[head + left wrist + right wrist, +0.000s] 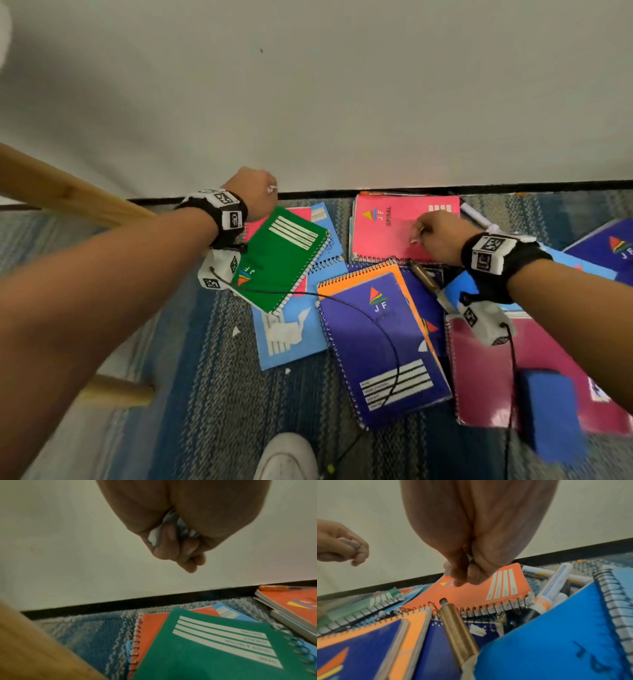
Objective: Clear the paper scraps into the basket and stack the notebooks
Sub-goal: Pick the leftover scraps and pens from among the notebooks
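I am partway through gathering paper scraps, and nothing is stacked yet. My left hand is a fist held above the carpet near the wall, fingers curled tight around crumpled white paper scraps. My right hand hovers just over a pink spiral notebook, its fingers together and seemingly pinching a small white scrap, though the wrist view is too blurred to be sure of it. More scraps remain on the carpet: a torn white piece on a light blue notebook, a small triangle just beside it, and another bit nearer my shoe. The notebooks lie scattered and overlapping: a green spiral notebook across the light blue one, a purple notebook over an orange one, a magenta one to the right. Markers and a blue eraser block lie among them. No basket shows in any view, so I judge the scraps have yet to be dropped, and all the stacking is left.
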Motion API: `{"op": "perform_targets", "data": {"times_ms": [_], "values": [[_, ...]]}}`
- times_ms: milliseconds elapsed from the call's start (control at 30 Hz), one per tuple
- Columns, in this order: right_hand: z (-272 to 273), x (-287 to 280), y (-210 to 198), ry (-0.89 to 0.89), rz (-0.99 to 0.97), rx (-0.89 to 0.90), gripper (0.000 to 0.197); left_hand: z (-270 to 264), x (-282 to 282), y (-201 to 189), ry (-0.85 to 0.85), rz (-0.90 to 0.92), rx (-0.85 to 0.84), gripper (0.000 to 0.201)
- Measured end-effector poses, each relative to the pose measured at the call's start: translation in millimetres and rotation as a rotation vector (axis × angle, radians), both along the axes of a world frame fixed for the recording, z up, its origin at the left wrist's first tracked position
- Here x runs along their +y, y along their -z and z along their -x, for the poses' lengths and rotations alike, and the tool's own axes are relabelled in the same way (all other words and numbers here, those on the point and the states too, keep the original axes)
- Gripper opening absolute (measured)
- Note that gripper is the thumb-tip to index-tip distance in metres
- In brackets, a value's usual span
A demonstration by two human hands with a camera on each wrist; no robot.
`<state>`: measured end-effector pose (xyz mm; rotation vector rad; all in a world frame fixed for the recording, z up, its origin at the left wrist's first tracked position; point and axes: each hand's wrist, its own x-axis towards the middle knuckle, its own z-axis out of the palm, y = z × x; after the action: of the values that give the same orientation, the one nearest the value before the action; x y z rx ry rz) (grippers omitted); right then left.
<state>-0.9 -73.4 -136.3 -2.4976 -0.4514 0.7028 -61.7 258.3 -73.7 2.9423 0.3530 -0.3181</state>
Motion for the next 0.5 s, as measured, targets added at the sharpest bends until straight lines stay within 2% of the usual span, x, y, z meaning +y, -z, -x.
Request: {"op": "perform_targets", "data": {"times_ms": [33,100,167,267,300,367,433,500], "values": [[3.2,-2.0,-3.8,0.005,-0.034,0.018,0.026,5.9,-3.7,-11.9,0.030,-0.021,0.103,0.023],[7.7,-7.8,-8.9,0.018,-0.077,0.070,0.023,21.8,-15.0,-23.1,0.093,-0.103,0.411,0.019],[13.6,-10.4,-14.8,0.032,-0.095,0.144,0.017,43.6,-20.4,-11.3,0.137,-0.138,0.713,0.022],[28.2,-13.6,-26.4,-0.036,-0.041,0.170,0.025,85.0,-14.7,27.9,0.148,-0.177,0.979,0.024],[35.1,-14.3,-28.8,-0.034,-0.050,0.170,0.028,100.4,-12.4,37.0,0.144,-0.212,1.006,0.020],[49.7,-9.4,-28.5,-0.075,-0.014,0.131,0.039,128.0,-6.2,50.4,0.156,-0.243,0.912,0.019],[64.5,4.1,-24.2,-0.205,0.038,0.041,0.042,148.5,2.0,56.7,0.137,-0.264,0.747,0.037],[80.8,24.7,-22.2,-0.376,0.061,-0.044,0.033,159.5,11.6,60.3,0.058,-0.240,0.644,0.054]]}}
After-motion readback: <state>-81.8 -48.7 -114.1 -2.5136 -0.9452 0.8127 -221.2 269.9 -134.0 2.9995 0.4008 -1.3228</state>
